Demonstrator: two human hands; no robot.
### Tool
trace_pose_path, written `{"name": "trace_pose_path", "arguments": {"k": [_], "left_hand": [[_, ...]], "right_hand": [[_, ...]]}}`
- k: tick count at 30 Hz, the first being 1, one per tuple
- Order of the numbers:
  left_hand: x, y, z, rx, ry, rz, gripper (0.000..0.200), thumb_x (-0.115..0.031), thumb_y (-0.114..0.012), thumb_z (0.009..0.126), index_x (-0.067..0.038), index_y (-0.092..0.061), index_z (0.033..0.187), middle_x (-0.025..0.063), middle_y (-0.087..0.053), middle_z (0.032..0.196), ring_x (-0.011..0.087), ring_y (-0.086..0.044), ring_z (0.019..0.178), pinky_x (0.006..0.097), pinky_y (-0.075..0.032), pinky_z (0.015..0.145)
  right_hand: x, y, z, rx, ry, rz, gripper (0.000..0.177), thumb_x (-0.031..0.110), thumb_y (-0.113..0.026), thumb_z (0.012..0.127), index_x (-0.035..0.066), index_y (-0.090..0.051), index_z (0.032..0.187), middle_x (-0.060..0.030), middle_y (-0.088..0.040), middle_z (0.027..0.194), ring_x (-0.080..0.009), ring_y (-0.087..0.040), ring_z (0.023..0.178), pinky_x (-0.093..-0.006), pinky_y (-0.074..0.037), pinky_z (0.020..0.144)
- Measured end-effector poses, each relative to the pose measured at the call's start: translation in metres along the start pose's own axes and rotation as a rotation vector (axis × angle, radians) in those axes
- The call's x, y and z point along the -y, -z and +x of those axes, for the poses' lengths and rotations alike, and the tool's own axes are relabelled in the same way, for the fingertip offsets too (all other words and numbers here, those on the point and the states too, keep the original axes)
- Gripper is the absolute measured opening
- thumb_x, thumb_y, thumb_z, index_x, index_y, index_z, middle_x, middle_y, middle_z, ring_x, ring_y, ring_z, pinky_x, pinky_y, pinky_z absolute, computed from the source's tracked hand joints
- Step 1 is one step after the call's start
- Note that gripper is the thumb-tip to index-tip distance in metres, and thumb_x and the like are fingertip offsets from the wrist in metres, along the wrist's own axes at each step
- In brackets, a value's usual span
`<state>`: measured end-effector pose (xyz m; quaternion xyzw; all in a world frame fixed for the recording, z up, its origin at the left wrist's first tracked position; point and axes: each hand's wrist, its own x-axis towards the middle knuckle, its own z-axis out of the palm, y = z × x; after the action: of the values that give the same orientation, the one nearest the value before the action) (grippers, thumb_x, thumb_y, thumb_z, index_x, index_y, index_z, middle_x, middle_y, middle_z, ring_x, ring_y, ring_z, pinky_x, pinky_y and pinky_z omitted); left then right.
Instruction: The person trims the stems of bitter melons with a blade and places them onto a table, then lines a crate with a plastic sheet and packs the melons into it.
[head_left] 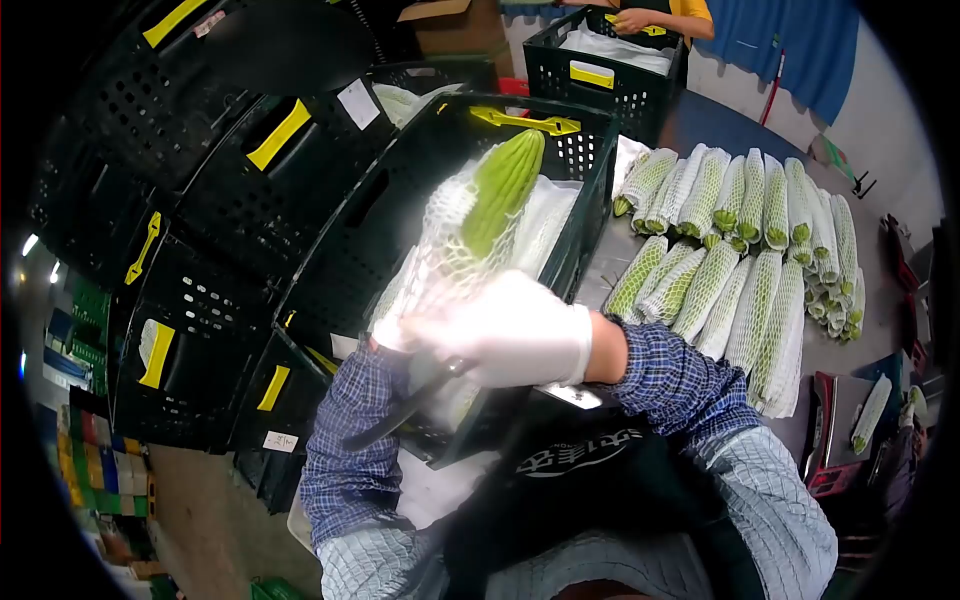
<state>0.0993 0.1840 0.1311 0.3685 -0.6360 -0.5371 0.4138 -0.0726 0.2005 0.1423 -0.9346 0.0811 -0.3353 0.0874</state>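
A pale green, ridged bitter gourd (508, 185) rises tip-up before me, its lower part inside a white foam net sleeve (445, 225). My left hand (392, 332), in a white glove, closes around the sleeve low on its left side; its fingers are partly hidden. Across the front is my gloved right hand (515, 330), washed out by glare, with its fingers curled. From under its fingers a dark, blade-like tool (400, 408) slants down to the left. Behind the gourd stands a dark green crate (345, 235) with white wrapping (555, 225) inside.
Net-wrapped gourds (715, 290) lie in rows on the metal table (815, 365) to the right. Dark crates (215, 300) with yellow handles are stacked on the left. At the back, another person's hand (632, 22) is at a crate (600, 85).
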Motion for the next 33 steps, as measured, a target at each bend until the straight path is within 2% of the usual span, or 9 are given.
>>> {"name": "trace_pose_path", "arguments": {"k": [2, 5, 9, 14, 19, 22, 26, 30, 33], "left_hand": [[-0.001, -0.002, 0.002, -0.006, -0.007, 0.005, 0.094, -0.020, -0.087, 0.070, -0.002, -0.037, 0.148, 0.0123, -0.052, 0.142, 0.0236, -0.050, 0.131, 0.0402, -0.040, 0.111], [-0.002, -0.004, 0.007, -0.026, -0.028, 0.036, 0.098, -0.020, -0.088, 0.068, -0.003, -0.035, 0.149, 0.0126, -0.050, 0.145, 0.0243, -0.048, 0.134, 0.0410, -0.038, 0.113], [-0.007, 0.000, 0.004, -0.095, -0.032, 0.011, 0.076, -0.010, -0.085, 0.072, -0.002, -0.048, 0.137, 0.0075, -0.060, 0.127, 0.0165, -0.060, 0.113, 0.0363, -0.050, 0.100], [-0.016, -0.015, 0.003, -0.217, -0.021, -0.190, 0.049, -0.010, -0.072, 0.086, 0.000, -0.051, 0.129, 0.0076, -0.066, 0.107, 0.0185, -0.069, 0.088, 0.0326, -0.060, 0.082], [-0.008, -0.002, -0.009, -0.402, -0.012, -0.200, 0.058, -0.046, -0.054, 0.100, 0.000, -0.048, 0.136, 0.0134, -0.062, 0.126, 0.0237, -0.062, 0.112, 0.0373, -0.051, 0.097], [-0.013, 0.004, -0.011, -0.225, 0.024, -0.494, 0.077, -0.061, -0.035, 0.101, -0.001, -0.034, 0.150, 0.0154, -0.048, 0.144, 0.0288, -0.048, 0.131, 0.0442, -0.035, 0.112], [-0.013, -0.012, -0.013, -0.023, -0.056, -0.632, 0.085, -0.064, -0.028, 0.101, -0.006, -0.009, 0.160, 0.0159, -0.026, 0.160, 0.0300, -0.030, 0.146, 0.0457, -0.024, 0.119], [-0.022, -0.046, -0.012, 0.143, -0.113, -0.243, 0.104, -0.077, -0.036, 0.091, -0.008, 0.001, 0.160, 0.0162, -0.015, 0.165, 0.0313, -0.022, 0.150, 0.0480, -0.022, 0.120], [-0.025, -0.048, -0.012, 0.212, -0.129, 0.014, 0.108, -0.078, -0.040, 0.088, -0.004, -0.008, 0.159, 0.0228, -0.023, 0.161, 0.0349, -0.027, 0.148, 0.0451, -0.026, 0.118]], "right_hand": [[0.010, 0.029, 0.007, 0.084, -0.101, 0.024, 0.062, 0.013, -0.072, 0.069, 0.005, -0.059, 0.130, -0.0039, -0.064, 0.064, -0.0216, -0.064, 0.055, -0.0342, -0.051, 0.051], [0.001, 0.065, -0.002, -0.447, -0.054, -0.106, 0.042, 0.007, -0.074, 0.072, 0.007, -0.067, 0.113, -0.0025, -0.068, 0.073, -0.0182, -0.065, 0.059, -0.0289, -0.051, 0.053], [-0.008, 0.106, -0.031, -1.148, -0.561, 0.325, 0.024, 0.010, -0.058, 0.097, 0.003, -0.068, 0.119, -0.0024, -0.074, 0.096, -0.0039, -0.062, 0.066, -0.0184, -0.046, 0.056], [-0.027, 0.039, -0.040, -0.577, -0.619, 0.221, 0.033, 0.026, -0.071, 0.088, 0.004, -0.070, 0.113, -0.0102, -0.074, 0.094, -0.0199, -0.071, 0.074, -0.0300, -0.055, 0.068], [-0.026, -0.003, -0.013, -0.423, -0.647, 0.202, 0.072, 0.068, -0.069, 0.078, -0.001, -0.065, 0.100, -0.0146, -0.069, 0.076, -0.0281, -0.070, 0.068, -0.0373, -0.054, 0.061], [-0.024, 0.010, -0.011, -0.357, -0.739, 0.270, 0.085, 0.077, -0.071, 0.066, -0.005, -0.062, 0.086, -0.0191, -0.067, 0.071, -0.0331, -0.068, 0.063, -0.0392, -0.055, 0.058], [-0.020, 0.013, -0.024, -0.375, -0.829, 0.335, 0.089, 0.072, -0.075, 0.062, -0.011, -0.059, 0.089, -0.0207, -0.067, 0.079, -0.0306, -0.069, 0.069, -0.0364, -0.057, 0.064], [-0.013, 0.030, -0.072, -0.607, -0.705, 0.948, 0.066, 0.016, -0.083, 0.078, -0.008, -0.051, 0.129, -0.0142, -0.068, 0.113, -0.0163, -0.065, 0.099, -0.0313, -0.055, 0.087], [0.008, 0.078, -0.130, -0.724, -0.805, 0.911, 0.064, 0.021, -0.084, 0.078, -0.007, -0.055, 0.127, -0.0091, -0.066, 0.112, -0.0115, -0.060, 0.100, -0.0277, -0.052, 0.086]]}}
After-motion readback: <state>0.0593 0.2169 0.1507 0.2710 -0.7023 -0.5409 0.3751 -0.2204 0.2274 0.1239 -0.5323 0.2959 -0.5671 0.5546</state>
